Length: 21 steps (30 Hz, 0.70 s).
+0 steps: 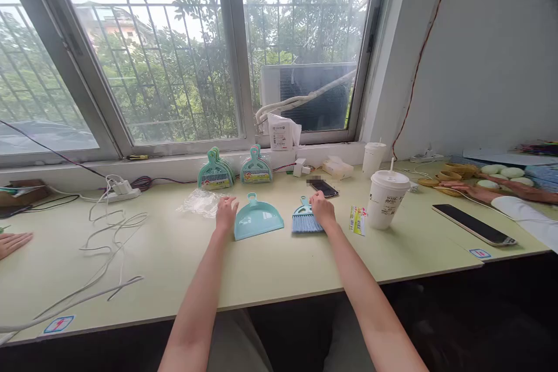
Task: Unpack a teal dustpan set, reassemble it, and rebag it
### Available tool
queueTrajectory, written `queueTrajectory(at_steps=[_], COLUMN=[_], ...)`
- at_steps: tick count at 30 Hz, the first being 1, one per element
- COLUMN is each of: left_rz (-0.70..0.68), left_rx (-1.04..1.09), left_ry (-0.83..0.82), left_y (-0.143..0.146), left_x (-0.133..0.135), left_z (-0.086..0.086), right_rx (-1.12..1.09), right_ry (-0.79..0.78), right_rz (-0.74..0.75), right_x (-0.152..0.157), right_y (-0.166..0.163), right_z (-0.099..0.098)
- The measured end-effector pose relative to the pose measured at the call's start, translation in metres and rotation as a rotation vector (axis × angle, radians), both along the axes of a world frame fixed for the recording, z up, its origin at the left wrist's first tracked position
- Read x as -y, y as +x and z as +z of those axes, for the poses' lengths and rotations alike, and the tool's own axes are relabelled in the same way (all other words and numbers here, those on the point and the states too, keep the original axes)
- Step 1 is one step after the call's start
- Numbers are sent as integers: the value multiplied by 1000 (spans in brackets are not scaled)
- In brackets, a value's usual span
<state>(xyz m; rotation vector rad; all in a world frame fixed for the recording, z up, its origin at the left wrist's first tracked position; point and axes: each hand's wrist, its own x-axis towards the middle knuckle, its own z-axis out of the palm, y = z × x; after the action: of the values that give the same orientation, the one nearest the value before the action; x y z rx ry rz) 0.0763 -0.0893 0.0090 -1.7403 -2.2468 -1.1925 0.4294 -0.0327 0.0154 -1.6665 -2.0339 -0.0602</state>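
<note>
A light blue dustpan [258, 220] lies on the table in front of me, its handle pointing to the window. My left hand [225, 213] rests at the dustpan's left edge, fingers loosely bent and thumb apart, holding nothing. Right of the dustpan lies a small hand brush [306, 222] with blue bristles towards me. Closed on the right side of the brush is my right hand [322, 209]; its fingertips are partly hidden. Crumpled clear plastic wrap [200, 203] lies beyond my left hand. A yellow and white label card [358, 220] lies right of my right hand.
Packed dustpan sets [215, 170] stand by the window sill. A large white cup [387, 200] with a straw, a phone [323, 187] and a black tablet-like device [473, 224] are on the right. White cables [108, 244] sprawl left. Other people's hands [466, 190] show at both sides.
</note>
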Motion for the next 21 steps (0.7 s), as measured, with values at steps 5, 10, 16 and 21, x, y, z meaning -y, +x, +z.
queueTrajectory(at_steps=[5, 10, 16, 21], left_rz=[138, 155, 114, 22], left_rx=[90, 52, -18, -64], left_ry=[150, 224, 236, 149], left_y=[-4, 1, 9, 13], left_x=[2, 8, 5, 0], left_z=[10, 14, 4, -2], right_rx=[-226, -468, -603, -627], right_ry=[333, 858, 921, 287], right_rz=[58, -137, -351, -209], right_x=[22, 68, 52, 25], right_y=[-16, 24, 171, 206], right_z=[24, 33, 13, 38])
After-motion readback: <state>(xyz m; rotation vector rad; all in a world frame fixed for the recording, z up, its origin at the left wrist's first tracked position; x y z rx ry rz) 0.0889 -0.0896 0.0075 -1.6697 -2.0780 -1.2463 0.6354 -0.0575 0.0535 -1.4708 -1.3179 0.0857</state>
